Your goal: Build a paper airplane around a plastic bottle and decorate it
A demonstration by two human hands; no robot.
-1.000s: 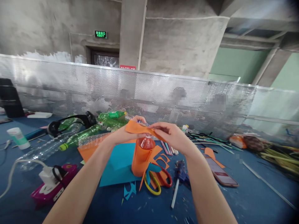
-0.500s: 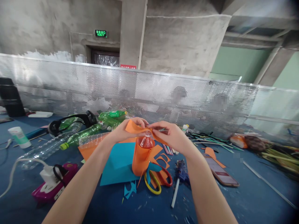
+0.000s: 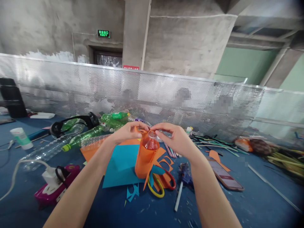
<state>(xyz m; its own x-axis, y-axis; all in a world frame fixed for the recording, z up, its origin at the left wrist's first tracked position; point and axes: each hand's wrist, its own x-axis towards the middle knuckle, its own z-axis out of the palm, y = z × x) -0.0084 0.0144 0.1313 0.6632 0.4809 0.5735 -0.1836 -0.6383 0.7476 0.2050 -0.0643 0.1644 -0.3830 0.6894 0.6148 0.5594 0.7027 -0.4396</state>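
Observation:
A clear plastic bottle (image 3: 151, 144) stands upright, its body wrapped in orange paper (image 3: 142, 164). Behind its open neck, my left hand (image 3: 127, 132) pinches a piece of orange paper (image 3: 140, 130) that is partly hidden by the fingers. My right hand (image 3: 171, 134) has its fingertips closed at the right side of the neck, meeting the left fingertips; the paper there is mostly hidden. Scissors with yellow and red handles (image 3: 158, 193) lie at the bottle's foot, partly under a small blue paper piece (image 3: 156, 171). A blue paper sheet (image 3: 118, 167) lies left of the bottle.
Orange scraps (image 3: 166, 163) and a blue glue gun (image 3: 185, 174) with a white stick lie to the right, near a phone (image 3: 225, 175). On the left are a purple power strip (image 3: 57, 186), green bottles (image 3: 87, 136), a glue stick (image 3: 21, 138) and black headgear (image 3: 71, 122). Perforated metal panels (image 3: 156, 95) stand behind.
The orange paper held between my hands has gone down behind the bottle neck, so the bottle's opening now shows. A strip at the bottle's lower front has swung outward to the right.

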